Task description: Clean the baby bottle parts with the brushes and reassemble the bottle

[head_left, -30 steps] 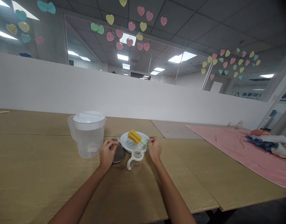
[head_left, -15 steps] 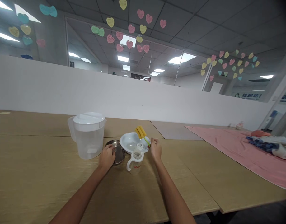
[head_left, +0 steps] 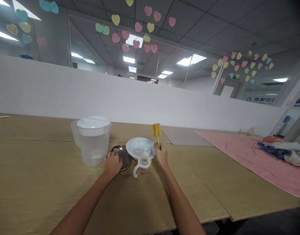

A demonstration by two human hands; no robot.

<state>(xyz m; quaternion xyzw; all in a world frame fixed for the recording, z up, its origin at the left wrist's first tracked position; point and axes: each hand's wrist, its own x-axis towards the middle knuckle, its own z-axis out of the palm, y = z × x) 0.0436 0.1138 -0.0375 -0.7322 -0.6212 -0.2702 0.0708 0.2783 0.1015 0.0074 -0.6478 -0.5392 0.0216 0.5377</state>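
My right hand is closed round the green handle of a sponge bottle brush, whose yellow head points upward beside the bowl. Over the left side of a round metal tray, my left hand has its fingers bent; a small clear piece shows at the fingertips, too small to name. Between the hands stands a clear baby bottle with white handles and an uncapped mouth. Behind it, a white bowl holds a white ring and a clear piece that I cannot identify.
A lidded clear pitcher with water in it stands left of the tray. To the right, a pink cloth lies under a pile of folded fabric. A white low wall runs along the back of the wooden table.
The brush has turned from leaning left over the bowl to upright and has moved right. My left hand has turned over, with its back now facing up. The bottle stays put.
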